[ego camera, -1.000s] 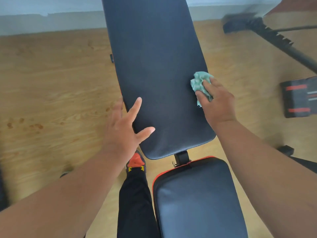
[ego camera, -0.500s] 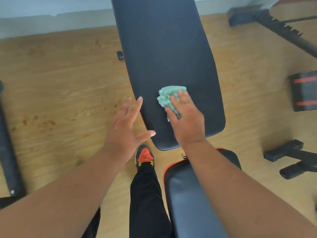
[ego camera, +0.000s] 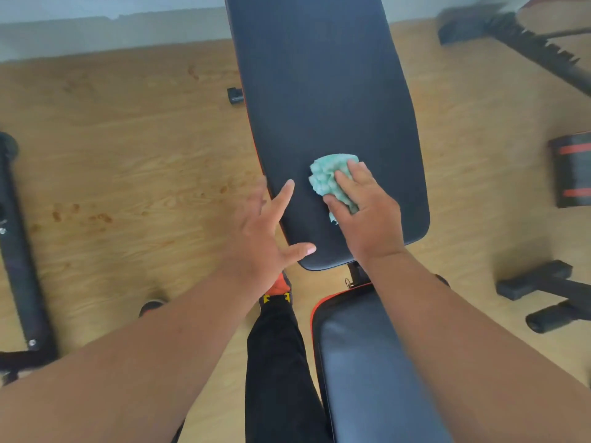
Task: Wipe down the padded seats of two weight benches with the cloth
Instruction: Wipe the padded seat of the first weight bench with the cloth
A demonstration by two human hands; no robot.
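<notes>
Nearest the camera, two bare forearms reach forward over the bench. Between them a leg in black trousers point(ego camera: 278, 362) stands on the floor, its orange-toed shoe point(ego camera: 279, 287) just beside the seat pad's left edge. The seat pad point(ego camera: 361, 372), black with an orange rim, fills the lower middle; a short black bracket point(ego camera: 355, 273) joins it to the long back pad point(ego camera: 323, 100) beyond.

The left hand point(ego camera: 259, 238) is spread, fingers straight and released, holding nothing. Its index finger and thumb lie over the back pad's left edge and near corner, while the other fingers, blurred, hang past that edge above the wooden floor point(ego camera: 128, 174).

The right hand point(ego camera: 367, 215) presses a crumpled teal cloth point(ego camera: 329, 177) onto the lower part of the back pad, roughly midway across its width; the fingers lie over the cloth and the thumb runs along its left side, grasping it. Bare pad shows to the cloth's left and right, and a long stretch of it runs away towards the wall.

Left of the bench the floor lies open up to a black frame bar point(ego camera: 19, 251) at the picture's edge. On the right stand black frame feet point(ego camera: 543, 295), a black pad with orange stripes point(ego camera: 572, 171), and further off a notched black rail point(ego camera: 527, 43).
</notes>
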